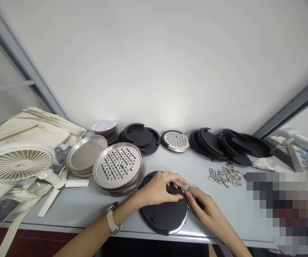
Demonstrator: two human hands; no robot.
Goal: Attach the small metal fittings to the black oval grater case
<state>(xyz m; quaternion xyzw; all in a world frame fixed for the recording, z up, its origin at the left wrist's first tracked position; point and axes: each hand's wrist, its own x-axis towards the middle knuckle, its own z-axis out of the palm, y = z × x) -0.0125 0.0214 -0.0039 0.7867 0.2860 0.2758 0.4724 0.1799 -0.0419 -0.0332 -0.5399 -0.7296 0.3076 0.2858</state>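
A round black disc with a steel rim [163, 216] lies flat on the grey table's front part. My left hand [158, 189] rests over its upper side, fingers curved down onto the black surface and gripping it. My right hand [202, 207] sits at the disc's right edge. Its thumb and fingertips pinch a small metal ring [183, 191] at the rim. My fingers hide part of that ring, so I cannot see how it joins the disc. A pale strapped watch [113, 217] circles my left wrist.
Stacked steel grater plates [119, 169] and plain steel discs [86, 155] stand left of my hands. Black disc stacks [210, 144] line the back wall, beside a heap of metal rings [225, 175]. A white fan [17, 162] lies on a cream cloth bag [28, 132]. The right corner is pixelated.
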